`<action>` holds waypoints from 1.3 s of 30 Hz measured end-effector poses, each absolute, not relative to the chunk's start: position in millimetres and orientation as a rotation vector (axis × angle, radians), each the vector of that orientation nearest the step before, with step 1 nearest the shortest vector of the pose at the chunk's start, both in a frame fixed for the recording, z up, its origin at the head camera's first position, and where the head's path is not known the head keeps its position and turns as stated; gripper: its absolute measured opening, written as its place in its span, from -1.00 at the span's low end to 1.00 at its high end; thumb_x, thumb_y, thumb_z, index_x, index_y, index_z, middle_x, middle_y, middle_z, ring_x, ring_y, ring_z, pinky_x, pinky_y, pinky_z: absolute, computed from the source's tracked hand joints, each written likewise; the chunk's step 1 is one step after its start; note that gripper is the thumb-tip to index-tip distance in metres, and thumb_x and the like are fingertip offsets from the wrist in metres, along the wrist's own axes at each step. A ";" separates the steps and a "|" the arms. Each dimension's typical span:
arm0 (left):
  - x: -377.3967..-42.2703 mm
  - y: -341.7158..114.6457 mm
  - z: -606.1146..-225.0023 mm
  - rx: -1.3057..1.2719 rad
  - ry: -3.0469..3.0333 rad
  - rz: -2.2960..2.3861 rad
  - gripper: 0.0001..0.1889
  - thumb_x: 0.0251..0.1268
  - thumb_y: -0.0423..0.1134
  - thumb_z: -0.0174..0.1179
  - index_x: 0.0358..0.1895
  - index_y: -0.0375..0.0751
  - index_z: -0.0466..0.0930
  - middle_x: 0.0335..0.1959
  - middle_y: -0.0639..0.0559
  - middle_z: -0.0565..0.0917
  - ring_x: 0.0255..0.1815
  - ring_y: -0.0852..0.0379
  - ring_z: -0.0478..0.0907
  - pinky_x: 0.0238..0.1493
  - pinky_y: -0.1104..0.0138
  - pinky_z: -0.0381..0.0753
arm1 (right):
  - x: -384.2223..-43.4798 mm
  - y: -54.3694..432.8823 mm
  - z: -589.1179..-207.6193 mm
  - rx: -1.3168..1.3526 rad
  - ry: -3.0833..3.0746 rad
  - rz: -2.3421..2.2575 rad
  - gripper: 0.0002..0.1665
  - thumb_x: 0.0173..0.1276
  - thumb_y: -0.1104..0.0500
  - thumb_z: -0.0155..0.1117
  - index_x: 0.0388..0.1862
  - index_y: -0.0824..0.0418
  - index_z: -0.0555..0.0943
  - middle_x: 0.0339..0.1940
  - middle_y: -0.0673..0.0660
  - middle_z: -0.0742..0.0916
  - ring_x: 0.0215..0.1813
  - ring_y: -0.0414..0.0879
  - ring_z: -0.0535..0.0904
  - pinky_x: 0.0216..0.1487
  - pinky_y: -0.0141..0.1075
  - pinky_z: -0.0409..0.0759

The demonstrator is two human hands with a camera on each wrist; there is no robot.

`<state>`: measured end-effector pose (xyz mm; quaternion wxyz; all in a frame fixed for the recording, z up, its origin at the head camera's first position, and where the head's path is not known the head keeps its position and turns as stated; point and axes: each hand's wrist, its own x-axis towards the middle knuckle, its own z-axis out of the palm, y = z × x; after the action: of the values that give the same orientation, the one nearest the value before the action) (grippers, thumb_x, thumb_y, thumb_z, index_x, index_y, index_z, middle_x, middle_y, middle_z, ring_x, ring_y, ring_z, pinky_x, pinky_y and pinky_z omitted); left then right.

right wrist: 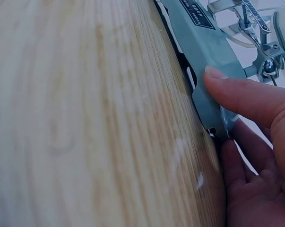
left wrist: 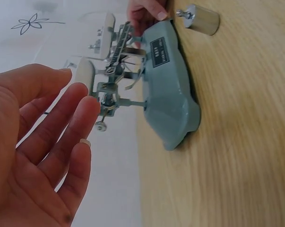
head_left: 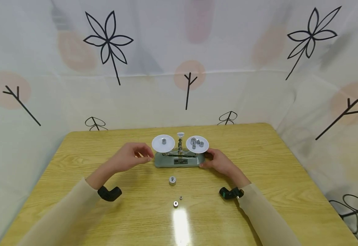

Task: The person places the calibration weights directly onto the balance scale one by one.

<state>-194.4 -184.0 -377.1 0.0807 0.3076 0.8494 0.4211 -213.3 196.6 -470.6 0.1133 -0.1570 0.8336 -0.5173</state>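
Note:
A grey-green balance scale [head_left: 163,162] stands on the table with two white pans. Its left pan [head_left: 157,146] carries one metal weight [head_left: 164,141]; several metal weights [head_left: 193,140] sit together on the right pan [head_left: 198,150]. My right hand [head_left: 220,162] grips the right end of the base, thumb [right wrist: 246,97] against the front face and the other fingers around the end, partly hidden. Beside the scale's left end, my left hand [head_left: 133,157] hovers with relaxed fingers. In the left wrist view, nothing is in that hand [left wrist: 43,156].
A large cylindrical weight [head_left: 172,181] stands on the wooden table [head_left: 129,212] in front of the scale. Nearer to me are a tiny weight [head_left: 180,197] and a small one [head_left: 175,204]. A patterned white cloth [head_left: 148,95] hangs behind and at the sides.

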 end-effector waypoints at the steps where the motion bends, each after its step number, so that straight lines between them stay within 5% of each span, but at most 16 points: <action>1: -193.5 -183.0 -378.7 0.923 2.525 1.261 -0.92 0.33 -0.26 0.33 -0.16 -0.06 0.71 -0.23 0.15 0.70 -0.23 0.14 0.59 -0.24 0.25 0.59 | -212.8 196.4 -470.4 -0.461 2.445 -1.518 -0.23 0.17 0.42 0.47 0.37 0.46 0.40 0.29 0.39 0.54 0.36 0.28 0.40 0.36 0.14 0.32; 12: -189.4 -167.6 -399.7 0.962 2.374 1.298 -0.82 0.32 -0.30 0.33 -0.07 -0.27 0.71 -0.09 -0.16 0.71 -0.11 0.14 0.63 -0.11 0.21 0.63 | -213.3 199.3 -473.4 -0.452 2.426 -1.542 -0.19 0.13 0.27 0.56 0.36 0.35 0.45 0.27 0.28 0.58 0.33 0.16 0.45 0.35 0.05 0.37; 30: -185.1 -146.2 -423.6 1.010 2.261 1.351 -0.78 0.30 -0.32 0.34 -0.05 -0.34 0.68 -0.03 -0.20 0.70 -0.06 0.06 0.62 -0.08 0.26 0.64 | -192.9 188.3 -433.3 -0.464 2.429 -1.499 -0.23 0.21 0.39 0.45 0.38 0.46 0.39 0.31 0.40 0.53 0.37 0.27 0.40 0.36 0.10 0.34; 39: -181.9 -140.0 -435.7 0.965 2.267 1.292 -0.83 0.29 -0.30 0.35 -0.07 -0.16 0.71 0.03 -0.03 0.71 -0.02 0.16 0.61 -0.06 0.30 0.63 | -194.6 188.8 -436.2 -0.459 2.415 -1.521 -0.25 0.19 0.41 0.45 0.37 0.46 0.41 0.30 0.39 0.54 0.36 0.27 0.41 0.36 0.10 0.34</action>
<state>-181.9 -140.0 -435.7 0.1788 0.3414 0.8016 0.4570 -194.6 188.8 -436.2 0.1252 -0.1574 0.8289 -0.5220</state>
